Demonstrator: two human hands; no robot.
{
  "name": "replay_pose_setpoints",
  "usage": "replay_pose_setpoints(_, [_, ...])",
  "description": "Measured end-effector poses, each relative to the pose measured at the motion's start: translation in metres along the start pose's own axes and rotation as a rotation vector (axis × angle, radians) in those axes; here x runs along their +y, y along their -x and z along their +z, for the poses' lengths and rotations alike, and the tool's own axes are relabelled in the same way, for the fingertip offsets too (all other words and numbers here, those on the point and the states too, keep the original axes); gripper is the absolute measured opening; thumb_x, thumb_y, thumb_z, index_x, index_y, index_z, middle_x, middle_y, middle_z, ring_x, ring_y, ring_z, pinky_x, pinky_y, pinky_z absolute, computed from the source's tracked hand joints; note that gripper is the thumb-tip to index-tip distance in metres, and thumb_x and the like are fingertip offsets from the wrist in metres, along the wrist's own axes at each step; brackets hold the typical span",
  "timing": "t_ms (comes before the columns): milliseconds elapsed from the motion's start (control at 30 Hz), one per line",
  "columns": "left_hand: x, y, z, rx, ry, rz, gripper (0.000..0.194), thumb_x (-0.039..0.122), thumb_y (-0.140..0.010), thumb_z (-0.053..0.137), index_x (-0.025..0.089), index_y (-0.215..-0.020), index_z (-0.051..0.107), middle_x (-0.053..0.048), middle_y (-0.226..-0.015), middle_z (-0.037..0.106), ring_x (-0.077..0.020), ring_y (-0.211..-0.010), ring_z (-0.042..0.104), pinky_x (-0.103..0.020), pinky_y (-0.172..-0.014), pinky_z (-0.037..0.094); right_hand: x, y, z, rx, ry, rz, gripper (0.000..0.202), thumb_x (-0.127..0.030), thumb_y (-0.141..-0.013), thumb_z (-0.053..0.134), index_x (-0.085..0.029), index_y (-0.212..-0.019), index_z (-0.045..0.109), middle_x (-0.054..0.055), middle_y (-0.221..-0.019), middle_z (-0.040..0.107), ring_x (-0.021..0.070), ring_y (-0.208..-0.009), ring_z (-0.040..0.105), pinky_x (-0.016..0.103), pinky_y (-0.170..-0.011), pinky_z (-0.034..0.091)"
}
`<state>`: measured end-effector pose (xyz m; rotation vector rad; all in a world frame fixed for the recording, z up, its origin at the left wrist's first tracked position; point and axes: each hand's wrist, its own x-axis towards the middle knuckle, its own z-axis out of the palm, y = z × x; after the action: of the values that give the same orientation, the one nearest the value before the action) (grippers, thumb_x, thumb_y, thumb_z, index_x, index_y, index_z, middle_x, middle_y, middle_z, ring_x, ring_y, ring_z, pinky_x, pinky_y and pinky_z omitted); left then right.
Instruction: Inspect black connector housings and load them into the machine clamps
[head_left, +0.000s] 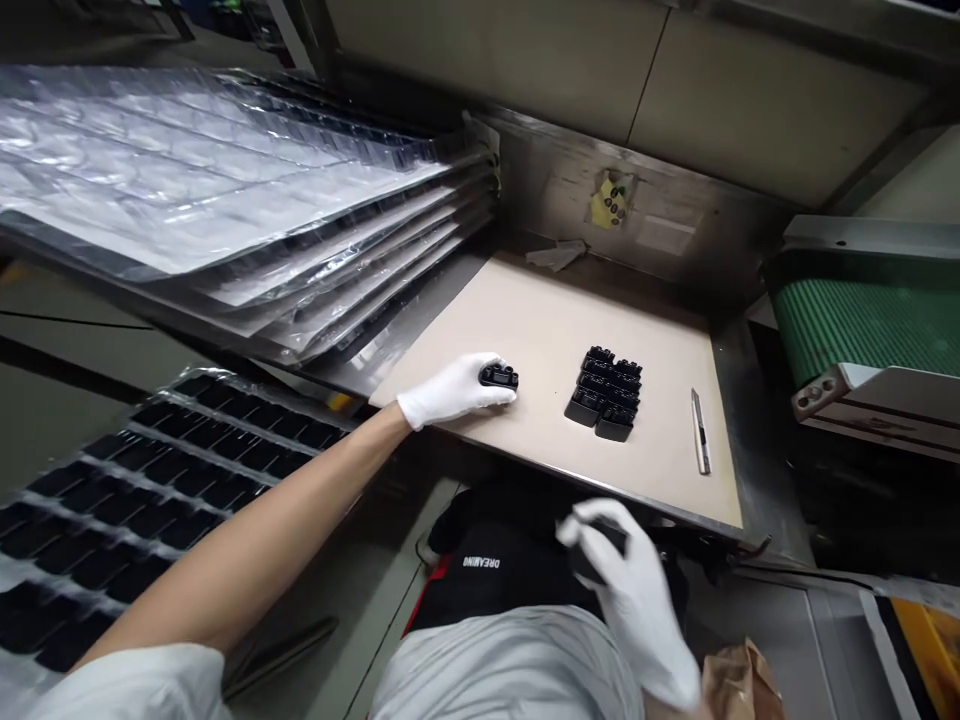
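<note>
My left hand [461, 388], in a white glove, is closed around a small black plastic part [499, 376] at the left side of the tan sheet [525, 320]. In front of my body, below the table's front edge, my gloved right hand [626, 580] is curled around a dark part [596, 560], blurred and partly hidden by the fingers. Several black parts [606, 392] stand packed together in two rows on the sheet's right half. A slim cutter knife [700, 430] lies to the right of them.
Stacked clear plastic trays [225, 190] rise at the left. Below them, another tray [172, 470] holds several black parts. A green conveyor belt [870, 310] is at the right, and a brown bag [742, 680] at the bottom right.
</note>
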<state>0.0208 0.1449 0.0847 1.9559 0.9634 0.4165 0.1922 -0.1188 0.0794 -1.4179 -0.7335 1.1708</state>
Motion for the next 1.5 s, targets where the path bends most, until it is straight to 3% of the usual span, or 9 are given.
replay_pose_setpoints(167, [-0.018,-0.031,-0.043,-0.047,-0.180,0.088,0.036,0.053,-0.074,0.071,0.019,-0.082,0.068,-0.005,-0.090,0.073,-0.0260,-0.084,0.068,-0.036,-0.076,0.050,-0.020,-0.126,0.090,-0.156,0.242,-0.204,0.025,-0.035,-0.089,0.070,-0.023,-0.110,0.064,-0.001,-0.087,0.067,0.0166,-0.078,0.063,0.033,-0.077,0.054])
replay_pose_setpoints(333, [-0.038,-0.050,-0.065,-0.082,-0.141,0.068,0.036,0.050,-0.074,0.072,0.019,-0.092,0.072,-0.005,-0.097,0.076,-0.0278,-0.093,0.071,-0.036,-0.081,0.051,-0.046,-0.214,0.105,-0.112,0.654,-0.349,0.027,-0.023,-0.090,0.067,-0.018,-0.117,0.063,0.009,-0.121,0.072,0.0234,-0.114,0.066,0.041,-0.105,0.051])
replay_pose_setpoints(500, [-0.049,-0.053,-0.074,-0.157,-0.058,0.090,0.035,0.043,-0.080,0.073,0.022,-0.108,0.074,-0.001,-0.108,0.078,-0.0253,-0.102,0.072,-0.033,-0.091,0.052,-0.051,-0.243,0.107,-0.285,0.845,-0.360,0.029,-0.015,-0.094,0.060,-0.016,-0.122,0.064,0.011,-0.127,0.072,0.0257,-0.120,0.065,0.045,-0.111,0.049])
replay_pose_setpoints(600, [-0.056,-0.053,-0.075,-0.151,-0.078,0.108,0.047,0.041,-0.083,0.072,0.023,-0.126,0.071,-0.002,-0.125,0.075,-0.0264,-0.115,0.069,-0.034,-0.101,0.051,-0.066,-0.239,0.096,-0.357,0.910,-0.359,0.036,-0.016,-0.094,0.059,-0.014,-0.130,0.062,0.014,-0.136,0.069,0.0265,-0.126,0.065,0.045,-0.113,0.049])
replay_pose_setpoints(733, [-0.064,-0.053,-0.070,-0.091,-0.136,0.170,0.068,0.046,-0.082,0.075,0.023,-0.144,0.060,-0.005,-0.142,0.067,-0.0299,-0.130,0.062,-0.039,-0.114,0.045,-0.093,-0.212,0.066,-0.208,1.006,-0.358,0.040,-0.021,-0.099,0.052,-0.016,-0.139,0.057,0.014,-0.142,0.066,0.0253,-0.124,0.068,0.046,-0.109,0.054])
replay_pose_setpoints(967, [-0.066,-0.052,-0.067,-0.054,-0.177,0.200,0.064,0.046,-0.082,0.072,0.022,-0.140,0.064,-0.005,-0.138,0.069,-0.0311,-0.128,0.063,-0.042,-0.112,0.046,-0.100,-0.176,0.056,-0.221,1.472,-0.257,0.037,-0.004,-0.086,0.051,-0.016,-0.114,0.071,0.010,-0.093,0.080,0.0254,-0.084,0.076,0.037,-0.082,0.061])
replay_pose_setpoints(1067, [-0.066,-0.051,-0.067,-0.048,-0.155,0.210,0.064,0.045,-0.080,0.073,0.021,-0.138,0.066,-0.004,-0.136,0.070,-0.0305,-0.126,0.064,-0.041,-0.112,0.047,-0.113,-0.165,0.058,-0.129,1.438,-0.297,0.039,-0.005,-0.087,0.049,-0.017,-0.117,0.072,0.005,-0.085,0.079,0.0196,-0.069,0.073,0.031,-0.073,0.059])
replay_pose_setpoints(1367, [-0.051,-0.065,-0.066,-0.071,-0.306,0.363,0.087,0.062,-0.073,0.077,0.015,-0.144,0.061,-0.012,-0.136,0.066,-0.0347,-0.130,0.057,-0.043,-0.112,0.042,-0.114,-0.097,0.041,0.014,1.259,-0.526,0.026,-0.017,-0.096,0.056,-0.024,-0.115,0.073,0.004,-0.101,0.080,0.0216,-0.092,0.077,0.038,-0.088,0.062])
replay_pose_setpoints(1500, [-0.022,-0.075,-0.054,-0.144,-0.591,0.430,0.052,0.059,-0.077,0.073,0.022,-0.113,0.077,-0.010,-0.116,0.072,-0.0365,-0.118,0.060,-0.045,-0.104,0.042,-0.091,-0.054,0.019,0.057,1.160,-0.487,0.023,-0.020,-0.098,0.059,-0.026,-0.116,0.073,0.004,-0.105,0.080,0.0211,-0.095,0.077,0.037,-0.088,0.063])
